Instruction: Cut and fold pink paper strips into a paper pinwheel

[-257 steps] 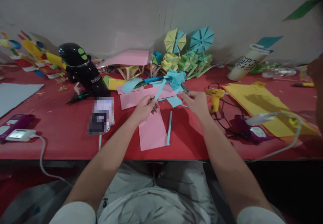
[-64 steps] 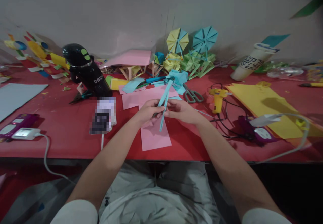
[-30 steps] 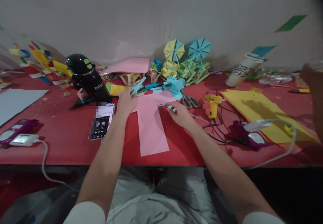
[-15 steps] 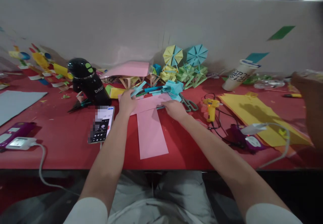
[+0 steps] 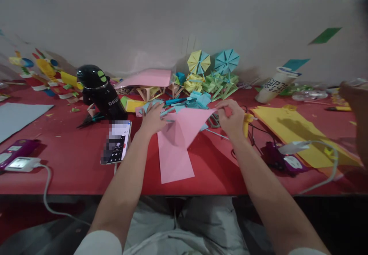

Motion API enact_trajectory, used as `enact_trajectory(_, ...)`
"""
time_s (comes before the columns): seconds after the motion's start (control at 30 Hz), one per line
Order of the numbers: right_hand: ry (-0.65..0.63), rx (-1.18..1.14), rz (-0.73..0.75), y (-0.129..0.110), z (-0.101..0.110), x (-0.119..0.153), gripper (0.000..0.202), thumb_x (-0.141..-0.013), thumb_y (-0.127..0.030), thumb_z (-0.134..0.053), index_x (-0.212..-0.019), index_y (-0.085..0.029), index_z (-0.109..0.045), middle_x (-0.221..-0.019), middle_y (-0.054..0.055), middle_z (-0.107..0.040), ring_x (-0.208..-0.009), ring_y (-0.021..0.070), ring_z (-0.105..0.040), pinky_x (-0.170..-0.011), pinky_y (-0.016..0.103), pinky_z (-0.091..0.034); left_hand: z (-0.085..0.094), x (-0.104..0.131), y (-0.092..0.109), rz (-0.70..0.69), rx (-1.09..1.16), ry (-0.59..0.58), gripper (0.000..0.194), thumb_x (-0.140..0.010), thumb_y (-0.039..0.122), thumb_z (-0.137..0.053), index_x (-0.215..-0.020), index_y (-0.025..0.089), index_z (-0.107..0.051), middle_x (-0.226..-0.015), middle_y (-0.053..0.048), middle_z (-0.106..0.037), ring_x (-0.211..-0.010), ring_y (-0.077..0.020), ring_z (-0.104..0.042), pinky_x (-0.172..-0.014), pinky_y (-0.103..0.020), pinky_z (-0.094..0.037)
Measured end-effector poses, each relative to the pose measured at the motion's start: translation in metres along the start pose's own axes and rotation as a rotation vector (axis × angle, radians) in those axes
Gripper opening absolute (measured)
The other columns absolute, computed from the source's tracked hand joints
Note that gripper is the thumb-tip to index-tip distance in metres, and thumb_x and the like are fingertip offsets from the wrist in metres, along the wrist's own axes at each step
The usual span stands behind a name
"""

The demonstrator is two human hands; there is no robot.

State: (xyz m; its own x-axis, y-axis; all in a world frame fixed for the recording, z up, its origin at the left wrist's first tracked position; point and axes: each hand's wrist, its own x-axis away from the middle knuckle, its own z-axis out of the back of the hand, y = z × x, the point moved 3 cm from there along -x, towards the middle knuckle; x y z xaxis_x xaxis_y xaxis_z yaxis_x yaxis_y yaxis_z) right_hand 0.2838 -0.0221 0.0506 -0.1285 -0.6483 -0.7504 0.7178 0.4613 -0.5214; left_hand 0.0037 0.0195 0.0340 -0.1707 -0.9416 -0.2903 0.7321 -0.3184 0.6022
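My right hand (image 5: 230,119) pinches the corner of a pink sheet (image 5: 193,122), which is lifted and bent between my hands. My left hand (image 5: 153,119) has its fingers spread over blue paper pieces and the left side of the pink paper. Under the raised sheet, a pink strip (image 5: 175,165) lies on the red table (image 5: 212,170), pointing toward me. Behind my hands are light blue scraps (image 5: 199,98) and a blue pen (image 5: 176,101). Scissors (image 5: 213,120) are partly hidden beside my right hand.
A phone (image 5: 117,142) and a black bottle (image 5: 100,94) stand left. Folded paper wheels (image 5: 198,62) are at the back. On the right are a yellow glue gun (image 5: 247,121), a cup (image 5: 276,85), yellow sheets (image 5: 301,136) and a purple power strip (image 5: 283,159). Another person's arm (image 5: 358,113) shows far right.
My right hand has moved right and up, pulling the pink sheet's corner with it. My left hand has shifted slightly right, and its fingers are now spread.
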Motion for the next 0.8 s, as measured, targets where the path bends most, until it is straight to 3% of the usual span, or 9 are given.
enact_trajectory(0.03, 0.003, -0.031, -0.030, 0.005, 0.004, 0.003, 0.016, -0.080, -0.015, -0.049, -0.074, -0.023, -0.062, -0.083, 0.006, -0.069, -0.086, 0.0236, -0.065, -0.086, 0.040, -0.050, -0.002, 0.004, 0.009, -0.048, -0.094, -0.032, 0.065, -0.073, 0.013, -0.058, -0.137, 0.023, -0.055, -0.156, -0.009, -0.041, -0.150, -0.0376, -0.019, -0.120, -0.062, -0.010)
enact_trajectory(0.1, -0.082, -0.082, -0.075, 0.015, 0.004, 0.008, 0.015, -0.077, -0.014, -0.049, -0.072, -0.023, -0.060, -0.081, 0.005, -0.069, -0.083, 0.0226, -0.065, -0.084, 0.039, -0.050, -0.007, 0.015, 0.030, -0.194, -0.172, -0.093, 0.064, -0.075, 0.013, -0.055, -0.139, 0.024, -0.053, -0.160, -0.007, -0.035, -0.152, -0.0366, -0.011, -0.119, -0.063, 0.000)
enact_trajectory(0.2, -0.276, -0.104, -0.084, 0.028, -0.006, 0.016, 0.015, -0.071, -0.013, -0.048, -0.069, -0.022, -0.060, -0.077, 0.005, -0.069, -0.079, 0.0221, -0.065, -0.081, 0.038, -0.050, -0.015, 0.028, 0.055, -0.371, -0.053, -0.144, 0.053, -0.075, 0.011, -0.052, -0.125, 0.025, -0.063, -0.152, -0.005, -0.048, -0.147, -0.0307, -0.028, -0.122, -0.056, -0.004)
enact_trajectory(0.27, -0.353, -0.096, -0.080, 0.032, -0.012, 0.020, 0.017, -0.068, -0.011, -0.046, -0.066, -0.022, -0.060, -0.078, 0.005, -0.070, -0.079, 0.0221, -0.065, -0.080, 0.037, -0.050, -0.019, 0.032, 0.063, -0.386, 0.169, -0.122, 0.040, -0.075, 0.013, -0.053, -0.110, 0.022, -0.069, -0.134, -0.008, -0.062, -0.133, -0.0273, -0.047, -0.118, -0.049, -0.024)
enact_trajectory(0.37, -0.409, -0.096, -0.083, 0.027, -0.016, 0.022, 0.020, -0.066, -0.009, -0.045, -0.066, -0.021, -0.062, -0.079, 0.006, -0.071, -0.080, 0.0225, -0.065, -0.079, 0.037, -0.050, -0.022, 0.031, 0.064, -0.226, 0.712, -0.114, 0.018, -0.074, 0.021, -0.055, -0.087, 0.019, -0.068, -0.088, -0.007, -0.069, -0.087, -0.0201, -0.063, -0.084, -0.035, -0.049)
enact_trajectory(0.43, -0.402, -0.128, -0.078, 0.015, -0.016, 0.023, 0.022, -0.067, -0.009, -0.046, -0.071, -0.021, -0.065, -0.082, 0.006, -0.072, -0.082, 0.0229, -0.066, -0.079, 0.037, -0.050, -0.024, 0.030, 0.063, -0.074, 1.148, -0.153, 0.013, -0.074, 0.027, -0.054, -0.071, 0.018, -0.061, -0.062, -0.001, -0.054, -0.058, -0.0134, -0.051, -0.059, -0.027, -0.043)
enact_trajectory(0.53, -0.364, -0.260, -0.044, -0.011, -0.016, 0.026, 0.021, -0.073, -0.010, -0.050, -0.077, -0.022, -0.067, -0.084, 0.004, -0.072, -0.085, 0.0219, -0.067, -0.083, 0.037, -0.050, -0.024, 0.033, 0.069, 0.094, 1.595, -0.320, 0.020, -0.075, 0.031, -0.053, -0.060, 0.018, -0.050, -0.054, 0.003, -0.034, -0.046, -0.0084, -0.033, -0.047, -0.024, -0.029)
enact_trajectory(0.6, -0.367, -0.363, -0.024, -0.029, -0.017, 0.028, 0.017, -0.078, -0.013, -0.053, -0.082, -0.022, -0.068, -0.085, 0.004, -0.072, -0.082, 0.0201, -0.066, -0.080, 0.035, -0.051, -0.022, 0.036, 0.074, 0.164, 1.743, -0.388, 0.025, -0.078, 0.030, -0.051, -0.058, 0.019, -0.040, -0.054, 0.004, -0.027, -0.045, -0.0079, -0.028, -0.046, -0.024, -0.028)
enact_trajectory(0.8, -0.361, -0.598, -0.002, -0.066, -0.022, 0.036, 0.006, -0.087, -0.027, -0.062, -0.085, -0.022, -0.066, -0.080, 0.003, -0.067, -0.075, 0.0166, -0.061, -0.069, 0.032, -0.050, -0.021, 0.044, 0.082, 0.269, 1.909, -0.390, 0.032, -0.082, 0.028, -0.045, -0.059, 0.020, -0.024, -0.055, 0.004, -0.020, -0.045, -0.0089, -0.021, -0.044, -0.024, -0.025)
